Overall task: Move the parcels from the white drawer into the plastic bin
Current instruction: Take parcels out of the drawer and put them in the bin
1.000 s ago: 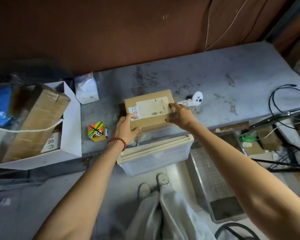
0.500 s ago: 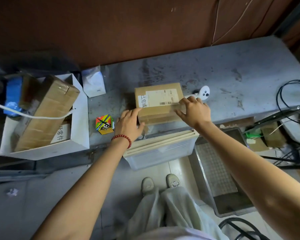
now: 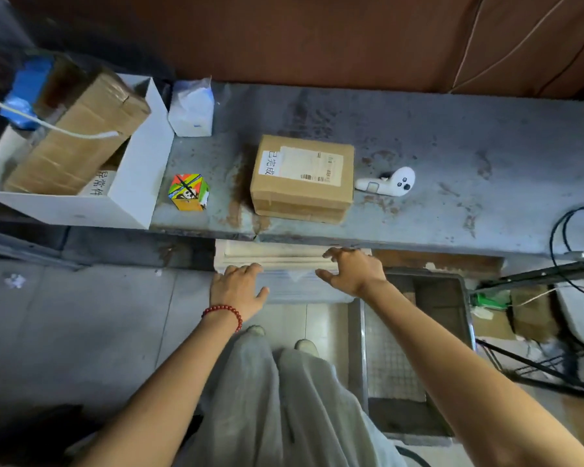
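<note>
Head view: left hand (image 3: 238, 291) and right hand (image 3: 353, 273) have released the parcel (image 3: 300, 183) and now hover open-fingered, nearer, over the plastic bin (image 3: 277, 256).

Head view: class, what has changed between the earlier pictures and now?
The left hand and right hand let go of the labelled parcel and drew back toward the plastic bin. The parcel stays on the table; white drawer, cube and controller are unchanged.
</note>
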{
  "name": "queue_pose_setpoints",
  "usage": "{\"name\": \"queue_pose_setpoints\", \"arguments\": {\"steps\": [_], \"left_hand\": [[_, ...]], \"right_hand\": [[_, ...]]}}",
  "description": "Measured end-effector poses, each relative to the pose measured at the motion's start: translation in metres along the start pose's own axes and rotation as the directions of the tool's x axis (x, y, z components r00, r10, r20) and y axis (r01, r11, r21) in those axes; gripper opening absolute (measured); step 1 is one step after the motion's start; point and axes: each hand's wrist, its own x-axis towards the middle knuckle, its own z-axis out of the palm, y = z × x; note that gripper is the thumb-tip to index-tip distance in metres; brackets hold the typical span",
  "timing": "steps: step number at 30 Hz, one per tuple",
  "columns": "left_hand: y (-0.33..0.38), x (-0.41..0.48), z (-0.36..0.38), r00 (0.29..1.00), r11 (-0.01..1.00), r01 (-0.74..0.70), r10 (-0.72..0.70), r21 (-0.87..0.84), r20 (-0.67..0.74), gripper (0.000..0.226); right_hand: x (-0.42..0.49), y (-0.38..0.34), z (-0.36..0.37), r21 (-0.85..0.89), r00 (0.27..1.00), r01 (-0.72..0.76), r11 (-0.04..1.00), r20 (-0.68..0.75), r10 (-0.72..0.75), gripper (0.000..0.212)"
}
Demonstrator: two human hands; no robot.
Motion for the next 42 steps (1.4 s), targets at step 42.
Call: {"name": "queue_pose_setpoints", "arguments": {"steps": [42], "left_hand": [[-0.053,0.185,0.427,0.991,0.996,-0.085,0.089,0.041,-0.104,0.056]], "right_hand": [[0.164,0.108,0.439,0.063,0.988,-0.14,0.988,-0.062,0.143,0.066]]}}
